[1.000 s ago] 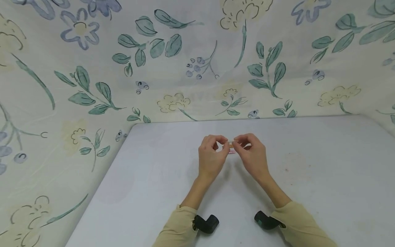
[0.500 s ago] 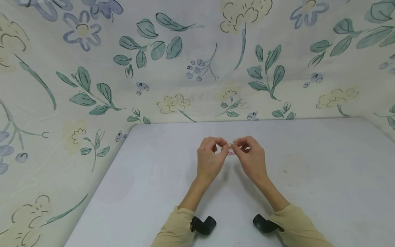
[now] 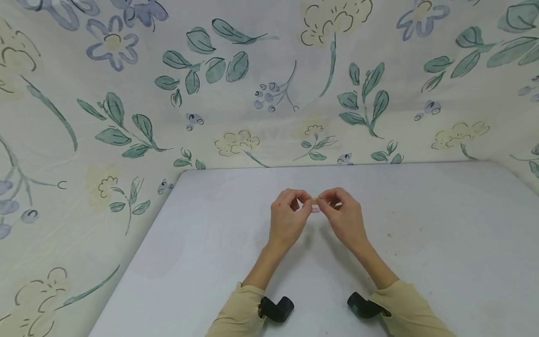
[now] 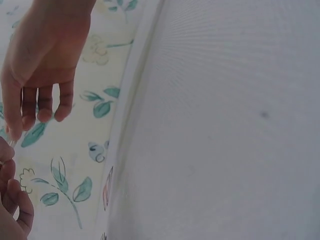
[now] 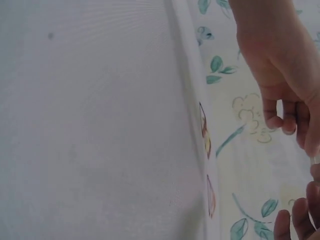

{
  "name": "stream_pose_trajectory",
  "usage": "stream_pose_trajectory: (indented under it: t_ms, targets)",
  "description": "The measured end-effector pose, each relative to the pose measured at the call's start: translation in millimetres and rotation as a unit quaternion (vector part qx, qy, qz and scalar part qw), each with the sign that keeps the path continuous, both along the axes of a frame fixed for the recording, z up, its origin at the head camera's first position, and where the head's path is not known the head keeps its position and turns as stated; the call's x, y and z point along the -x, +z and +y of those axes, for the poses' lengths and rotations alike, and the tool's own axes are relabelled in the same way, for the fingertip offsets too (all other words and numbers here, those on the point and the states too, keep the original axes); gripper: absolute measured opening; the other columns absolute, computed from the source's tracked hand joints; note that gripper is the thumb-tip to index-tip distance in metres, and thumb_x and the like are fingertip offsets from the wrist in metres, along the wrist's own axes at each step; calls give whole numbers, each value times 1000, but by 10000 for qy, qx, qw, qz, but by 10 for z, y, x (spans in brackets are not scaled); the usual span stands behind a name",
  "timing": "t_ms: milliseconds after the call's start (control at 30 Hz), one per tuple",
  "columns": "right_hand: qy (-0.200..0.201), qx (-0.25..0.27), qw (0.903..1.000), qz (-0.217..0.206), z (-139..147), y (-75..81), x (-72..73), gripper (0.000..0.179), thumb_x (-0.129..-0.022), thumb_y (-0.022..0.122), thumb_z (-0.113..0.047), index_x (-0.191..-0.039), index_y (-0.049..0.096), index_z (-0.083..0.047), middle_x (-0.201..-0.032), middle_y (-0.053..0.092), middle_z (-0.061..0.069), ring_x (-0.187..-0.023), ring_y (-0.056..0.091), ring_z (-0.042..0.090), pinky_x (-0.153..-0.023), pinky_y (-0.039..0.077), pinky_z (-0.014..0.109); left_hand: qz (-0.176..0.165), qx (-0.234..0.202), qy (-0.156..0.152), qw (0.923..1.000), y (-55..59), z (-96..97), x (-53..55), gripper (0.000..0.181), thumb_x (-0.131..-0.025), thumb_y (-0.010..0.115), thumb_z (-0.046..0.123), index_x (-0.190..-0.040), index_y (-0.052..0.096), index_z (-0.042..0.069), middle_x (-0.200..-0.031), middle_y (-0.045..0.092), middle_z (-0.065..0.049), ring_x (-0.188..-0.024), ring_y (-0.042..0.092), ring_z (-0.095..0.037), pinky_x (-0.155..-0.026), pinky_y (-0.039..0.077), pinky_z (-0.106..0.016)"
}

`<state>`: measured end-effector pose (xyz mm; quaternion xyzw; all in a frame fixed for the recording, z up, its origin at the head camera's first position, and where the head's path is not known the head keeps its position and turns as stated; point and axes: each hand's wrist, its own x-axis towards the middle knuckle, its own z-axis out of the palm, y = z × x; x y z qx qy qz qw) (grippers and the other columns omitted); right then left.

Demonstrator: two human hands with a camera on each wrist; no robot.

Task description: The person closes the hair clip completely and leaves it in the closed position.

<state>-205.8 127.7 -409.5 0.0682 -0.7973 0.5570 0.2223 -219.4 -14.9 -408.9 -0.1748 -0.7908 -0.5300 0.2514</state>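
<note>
In the head view, my left hand (image 3: 288, 215) and right hand (image 3: 346, 217) meet over the far middle of the white table. Thumb and index finger of each pinch a small, thin piece (image 3: 314, 201) with an orange band, one hand at either end. Just below it shows a pink and white strip (image 3: 316, 209); I cannot tell whether it belongs to the same piece. Fingertips cover most of the piece. In the left wrist view, the left hand (image 4: 47, 55) points downward, its other fingers loosely bent. The right hand (image 5: 280, 55) hangs likewise in the right wrist view.
The white table (image 3: 202, 262) ends at a floral cloth (image 3: 269, 93) rising behind it and along the left. Small dark specks (image 3: 389, 235) dot the tabletop at right. Black cameras (image 3: 276, 309) sit at both wrists, beside beige sleeves (image 3: 240, 311).
Both hands keep their pinch and have hardly moved. The pale upper edge of the piece, seen between the fingertips earlier, shows less now. The head view has shifted slightly.
</note>
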Motion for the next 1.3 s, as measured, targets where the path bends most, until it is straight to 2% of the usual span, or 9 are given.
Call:
stream_pose_trajectory:
  t_ms: [200,467,700,967,1300]
  targets:
    - [76,-71,9998,-180,18,-8,1,10,-90,71,-11,-97,66,-4,-89,66,8,-80,53,18,-67,42,22,-68,78,-99,9999,4,-22,-3,5,-82,68,6,-86,71,6,-80,64,-3,-71,51,-18,-65,40,-22]
    - [139,-221,9995,-164,15,8,-4,11,-90,71,-10,-98,67,-4,-89,65,8,-81,54,18,-68,44,22,-113,-4,-163,9998,6,-44,-1,5,-82,68,3,-85,70,7,-81,65,-3,-74,53,-19,-67,42,-23]
    - [208,-237,9992,-247,29,16,-3,11,-90,71,-12,-98,67,-5,-90,65,7,-82,54,18,-68,44,22,-129,118,-177,9997,6,-58,-4,5,-83,68,5,-86,70,7,-82,65,-2,-75,53,-20,-67,43,-24]
    - [276,-383,9982,-377,40,10,-4,13,-93,69,-16,-101,66,-6,-94,67,7,-85,55,18,-71,45,23,-43,242,-121,9996,13,-69,8,6,-83,68,3,-86,69,8,-83,66,-2,-75,54,-19,-67,45,-28]
    - [361,-496,9971,-456,51,29,-8,17,-96,65,-19,-105,66,-5,-96,67,9,-90,57,21,-77,46,33,127,307,-95,9994,20,-99,42,6,-82,69,2,-86,70,7,-81,67,-4,-76,56,-24,-67,48,-34]
